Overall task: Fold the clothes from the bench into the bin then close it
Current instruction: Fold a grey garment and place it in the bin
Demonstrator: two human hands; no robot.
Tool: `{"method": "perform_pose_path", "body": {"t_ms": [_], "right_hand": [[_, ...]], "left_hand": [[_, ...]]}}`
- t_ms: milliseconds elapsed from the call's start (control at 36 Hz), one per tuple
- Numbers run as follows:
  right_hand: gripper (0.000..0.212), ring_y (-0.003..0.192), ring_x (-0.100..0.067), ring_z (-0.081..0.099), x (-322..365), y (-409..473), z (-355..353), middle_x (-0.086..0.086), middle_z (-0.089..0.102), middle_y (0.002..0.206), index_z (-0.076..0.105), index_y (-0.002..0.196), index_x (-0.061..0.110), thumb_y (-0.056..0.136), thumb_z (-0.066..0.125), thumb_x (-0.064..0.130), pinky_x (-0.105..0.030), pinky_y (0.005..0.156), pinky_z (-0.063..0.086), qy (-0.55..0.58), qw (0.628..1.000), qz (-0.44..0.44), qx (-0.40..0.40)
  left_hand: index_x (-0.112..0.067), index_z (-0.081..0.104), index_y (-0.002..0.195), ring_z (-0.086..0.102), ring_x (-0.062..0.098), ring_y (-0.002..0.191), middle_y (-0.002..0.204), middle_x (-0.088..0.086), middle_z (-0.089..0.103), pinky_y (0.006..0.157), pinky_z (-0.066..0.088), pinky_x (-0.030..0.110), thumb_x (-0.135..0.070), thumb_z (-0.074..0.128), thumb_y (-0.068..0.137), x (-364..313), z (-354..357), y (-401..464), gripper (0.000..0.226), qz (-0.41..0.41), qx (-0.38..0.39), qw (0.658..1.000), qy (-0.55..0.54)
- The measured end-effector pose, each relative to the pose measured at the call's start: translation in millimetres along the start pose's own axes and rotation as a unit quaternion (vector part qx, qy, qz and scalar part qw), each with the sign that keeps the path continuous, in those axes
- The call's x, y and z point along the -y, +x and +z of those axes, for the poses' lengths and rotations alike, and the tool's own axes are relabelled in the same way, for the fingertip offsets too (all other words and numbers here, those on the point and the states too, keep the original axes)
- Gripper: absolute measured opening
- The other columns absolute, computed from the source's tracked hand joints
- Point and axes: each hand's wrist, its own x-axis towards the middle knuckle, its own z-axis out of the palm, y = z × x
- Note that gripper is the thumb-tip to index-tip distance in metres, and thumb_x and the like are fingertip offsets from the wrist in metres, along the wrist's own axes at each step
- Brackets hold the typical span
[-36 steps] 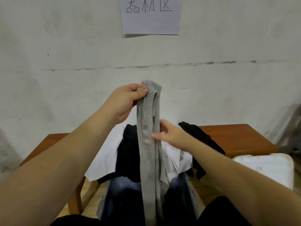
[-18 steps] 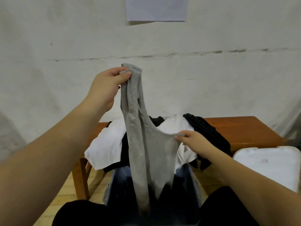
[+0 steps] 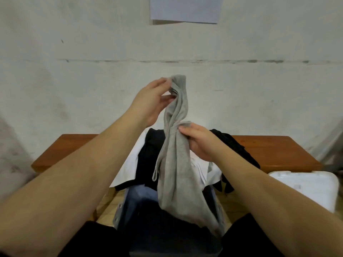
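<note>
Grey tank top [image 3: 174,164] bunched, hanging over bin [image 3: 218,204]; left hand [image 3: 151,101] pinches strap, right hand [image 3: 199,140] grips middle.

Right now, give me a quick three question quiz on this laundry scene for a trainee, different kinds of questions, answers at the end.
1. True or false: the gray tank top is lying flat on the bench.
2. Which hand holds the top end of the gray tank top? A) left hand B) right hand C) neither
3. Fill in: the white lid lies to the ___ of the bin.

Key
1. False: both hands hold it up, hanging over the bin.
2. A: the left hand's fingers pinch the top; the right hand grips it lower down.
3. Right.
</note>
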Motion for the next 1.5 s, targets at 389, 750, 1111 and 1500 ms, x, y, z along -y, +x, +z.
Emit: {"method": "perform_pose_path", "body": {"t_ms": [389,750,1111,1500], "right_hand": [[0.043,0.126,-0.037,0.055,26,-13,-23,-0.024,0.058,0.133,0.049,0.136,-0.007,0.103,0.037,0.018,-0.051,0.109,0.042,0.051,0.996,-0.017,-0.076],[0.036,0.117,-0.027,0.063,39,-16,-42,-0.016,0.068,0.121,0.059,0.126,0.0,0.102,0.042,0.02,-0.04,0.102,0.048,0.094,0.988,-0.043,-0.115],[0.03,0.111,-0.021,0.066,40,-38,-66,-0.007,0.07,0.117,0.059,0.126,0.011,0.102,0.047,0.023,-0.041,0.1,0.051,-0.017,0.98,-0.02,-0.198],[0.026,0.1,-0.02,0.067,55,-64,-63,-0.004,0.067,0.116,0.061,0.119,0.017,0.101,0.054,0.034,-0.033,0.082,0.057,-0.202,0.946,0.02,-0.252]], "left_hand": [[-0.015,0.048,0.132,0.062,0.011,0.107,0.119,0.0,0.064,0.092,0.048,0.025,-0.033,0.073,0.086,88,-32,-61,0.055,-0.212,0.141,0.917,0.306],[-0.02,0.064,0.08,0.056,0.013,0.069,0.073,-0.005,0.065,0.063,0.038,0.026,-0.031,0.069,0.089,84,-44,-75,0.015,-0.103,0.073,0.849,0.513],[-0.014,0.066,0.079,0.058,0.003,0.066,0.075,-0.005,0.065,0.065,0.04,0.018,-0.014,0.069,0.089,46,-65,-78,0.01,-0.085,-0.019,0.958,0.273],[-0.014,0.07,0.107,0.067,0.021,0.087,0.097,0.003,0.073,0.081,0.052,0.037,-0.021,0.065,0.093,15,-70,-87,0.016,-0.07,-0.081,0.984,0.14]]}}
